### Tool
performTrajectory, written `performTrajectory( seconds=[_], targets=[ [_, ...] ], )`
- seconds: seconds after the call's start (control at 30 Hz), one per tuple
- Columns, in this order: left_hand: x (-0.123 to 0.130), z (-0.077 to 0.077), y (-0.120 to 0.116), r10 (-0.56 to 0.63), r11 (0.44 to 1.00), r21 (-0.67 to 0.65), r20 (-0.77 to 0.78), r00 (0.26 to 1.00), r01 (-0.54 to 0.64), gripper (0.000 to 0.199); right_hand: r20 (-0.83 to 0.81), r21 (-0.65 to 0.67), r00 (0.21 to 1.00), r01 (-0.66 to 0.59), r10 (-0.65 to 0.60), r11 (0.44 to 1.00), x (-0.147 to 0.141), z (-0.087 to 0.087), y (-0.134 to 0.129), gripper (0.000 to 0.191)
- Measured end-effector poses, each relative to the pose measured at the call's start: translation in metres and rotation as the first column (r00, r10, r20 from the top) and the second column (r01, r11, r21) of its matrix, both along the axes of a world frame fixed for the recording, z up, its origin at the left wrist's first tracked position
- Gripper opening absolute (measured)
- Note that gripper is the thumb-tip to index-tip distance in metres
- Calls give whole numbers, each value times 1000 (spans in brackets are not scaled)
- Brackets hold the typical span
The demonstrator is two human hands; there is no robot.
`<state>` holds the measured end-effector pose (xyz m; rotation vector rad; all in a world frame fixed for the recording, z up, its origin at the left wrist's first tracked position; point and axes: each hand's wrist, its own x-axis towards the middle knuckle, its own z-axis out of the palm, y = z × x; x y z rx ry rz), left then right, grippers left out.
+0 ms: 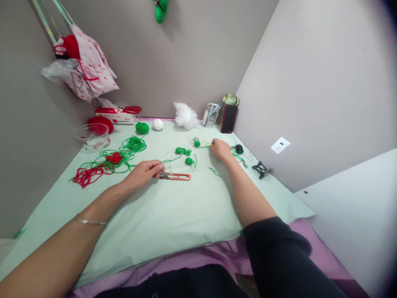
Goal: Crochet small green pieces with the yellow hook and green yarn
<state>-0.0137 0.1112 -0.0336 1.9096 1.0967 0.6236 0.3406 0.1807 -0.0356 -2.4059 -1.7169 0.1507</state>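
Note:
My left hand (147, 171) is closed in a pinch on green yarn, beside orange-handled thread snips (180, 176) lying on the cloth. The green yarn (169, 160) runs from its fingertips toward small green crocheted balls (179, 150). Farther right, my right hand (219, 149) is closed around a thin hook with a yellowish part, its tip pointing left. Another green ball (197, 143) with a strand lies just left of that hand. A third green ball (189, 161) rests nearer to me. Loose green and red yarn (124, 155) lies tangled at the left.
Along the back stand a clear tub (96, 142), a tissue box (122, 117) with red scissors, white stuffing (185, 116), a pen cup (211, 116) and a dark box (228, 118). A black stand (262, 169) sits at the right edge, near walls.

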Motion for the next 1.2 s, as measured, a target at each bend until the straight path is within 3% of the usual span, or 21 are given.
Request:
performTrajectory(
  seconds=[0.13,0.23,0.37,0.43,0.5,0.6,0.7,0.8,1.03,1.13,1.2],
  targets=[
    [0,0,0,-1,1000,3,5,1000,1,45,52,1,986,161,-161,987,45,26,-20,38],
    [0,-1,-1,-3,1000,3,7,1000,3,43,36,-4,988,148,-147,989,64,48,-37,39],
    [-2,-2,0,1,1000,6,2,1000,-1,43,-139,-140,979,-172,152,975,46,58,-53,31],
    [-3,-4,1,6,1000,11,0,1000,-6,44,-234,-221,931,-332,281,917,26,50,-59,32],
    [-4,-5,2,11,1000,16,-2,1000,-11,44,-274,-280,904,-402,329,872,12,38,-61,37],
    [-4,-5,2,15,1000,22,1,1000,-15,44,-200,-258,937,-331,285,908,17,25,-60,30],
    [-3,-5,2,17,999,32,8,1000,-17,44,-38,-130,995,-91,87,987,49,24,-58,31],
    [-2,-4,1,16,999,35,13,1000,-16,44,24,-28,997,67,-66,997,73,25,-53,38],
    [-2,-3,0,-1,1000,29,6,1000,1,43,-18,-64,997,78,-80,995,67,5,-32,39],
    [-2,-2,0,-5,1000,31,9,1000,5,43,-16,-76,996,90,-92,993,78,13,-41,40],
    [-2,-1,0,-5,999,32,13,1000,4,42,-51,-107,999,6,-12,994,85,25,-53,39]
  ],
)
